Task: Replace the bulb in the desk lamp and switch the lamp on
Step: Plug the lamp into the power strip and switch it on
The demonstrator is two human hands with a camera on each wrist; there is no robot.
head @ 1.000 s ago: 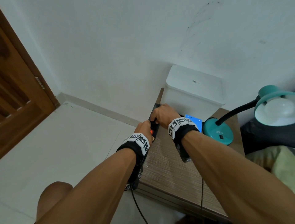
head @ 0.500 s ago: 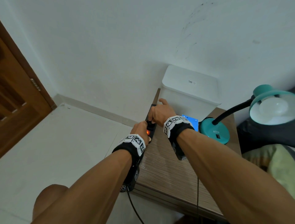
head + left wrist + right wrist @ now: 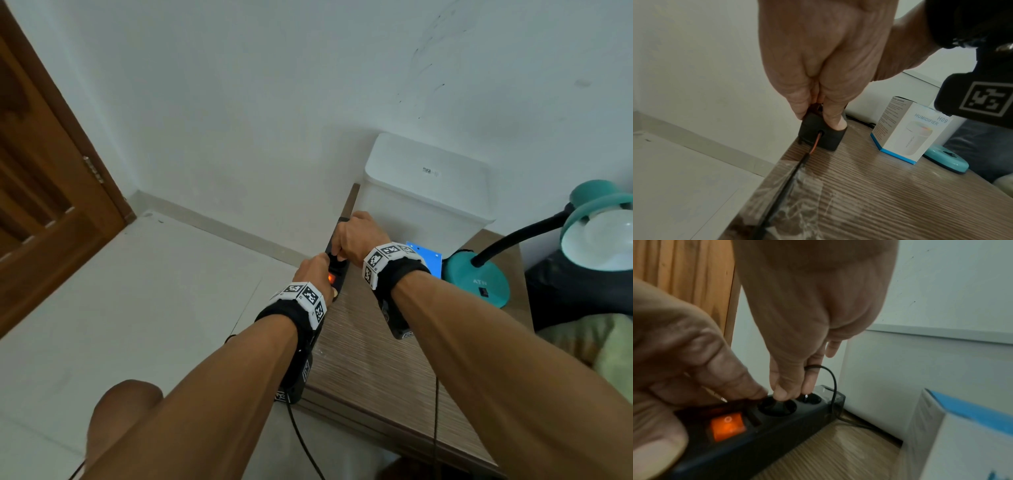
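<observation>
Right hand (image 3: 809, 308) fingers (image 3: 781, 391) on plug at power strip (image 3: 777, 423) socket

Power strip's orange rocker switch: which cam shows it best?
Right wrist. The lit orange switch fills the foreground on the power strip, unobstructed. Head view shows only a small orange glow beside the left hand. Left wrist view doesn't show it.

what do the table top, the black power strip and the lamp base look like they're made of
Table top: probably wood-grain laminate rather than solid wood, with fine printed-looking streaks and a glossy, wrinkled clear film near its edge.
Power strip: apparently moulded matte black plastic, with a translucent glowing orange rocker switch.
Lamp base: smooth teal, semi-gloss; painted metal or plastic, the pictures cannot settle which.
</observation>
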